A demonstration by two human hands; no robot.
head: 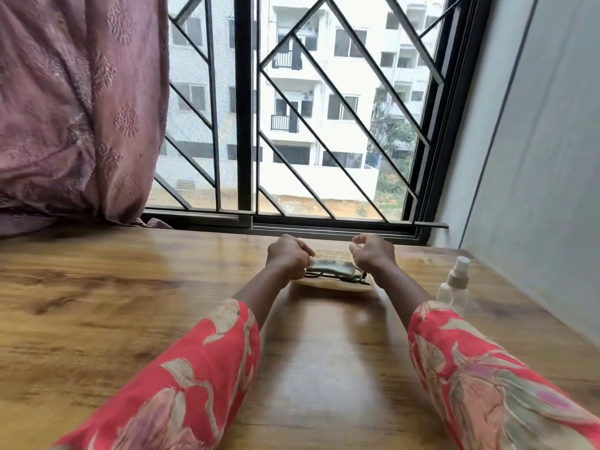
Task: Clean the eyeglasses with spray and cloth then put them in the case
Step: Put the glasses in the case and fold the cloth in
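Observation:
A beige eyeglass case (334, 286) lies open on the wooden table near the window, its printed lid (331, 251) tipped back. Black-framed eyeglasses (339, 278) lie in the case with a grey-green cloth (328, 265) stretched over them. My left hand (289, 254) pinches the cloth's left end with curled fingers. My right hand (373, 253) is curled over the cloth's right end, and that end runs under the hand, hiding the fingertips. A clear spray bottle (454, 284) with a white cap stands upright to the right of the case, behind my right forearm.
The wooden table (130, 303) runs up to a barred window (292, 125). A mauve curtain (74, 108) hangs at the back left, down to the tabletop. A grey wall (535, 190) bounds the table on the right.

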